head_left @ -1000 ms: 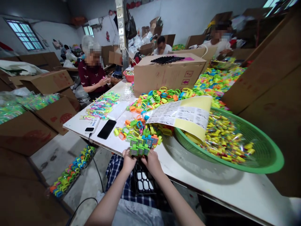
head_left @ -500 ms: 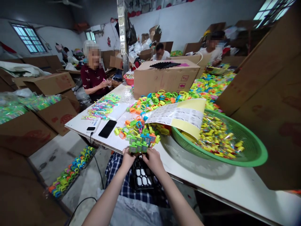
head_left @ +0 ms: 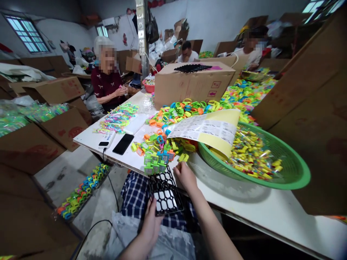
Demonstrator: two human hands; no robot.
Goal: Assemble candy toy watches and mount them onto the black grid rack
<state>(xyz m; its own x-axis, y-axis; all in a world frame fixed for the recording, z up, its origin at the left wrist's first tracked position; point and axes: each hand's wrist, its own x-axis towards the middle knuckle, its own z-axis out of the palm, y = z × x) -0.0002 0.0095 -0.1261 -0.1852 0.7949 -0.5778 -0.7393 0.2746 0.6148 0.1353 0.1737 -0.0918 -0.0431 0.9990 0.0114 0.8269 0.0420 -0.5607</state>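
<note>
A black plastic tray (head_left: pixel 169 202) with rows of small cells tilts over my lap, white pieces filling several of its lower cells. My left hand (head_left: pixel 153 215) is closed on the tray's lower left edge, thumb on top. At the tray's upper end a cluster of green and blue toy watches (head_left: pixel 155 162) stands in rows by the table edge. My right hand (head_left: pixel 186 177) is off the tray, beside its upper right side, fingers loosely bent and apart. Just beyond those fingertips lies a yellow-green toy watch (head_left: pixel 183 157); whether they touch it I cannot tell.
A green basket (head_left: pixel 300 177) of small yellow wrapped pieces sits on the right, a label sheet (head_left: pixel 203 130) over its rim. A black phone (head_left: pixel 123 144), loose colourful watches (head_left: pixel 187 108) and a cardboard box (head_left: pixel 189 86) share the table. Several people sit beyond.
My left hand has moved down from the tray's upper end to its lower left edge. My right hand has shifted right, off the tray. More of the tray's cells show.
</note>
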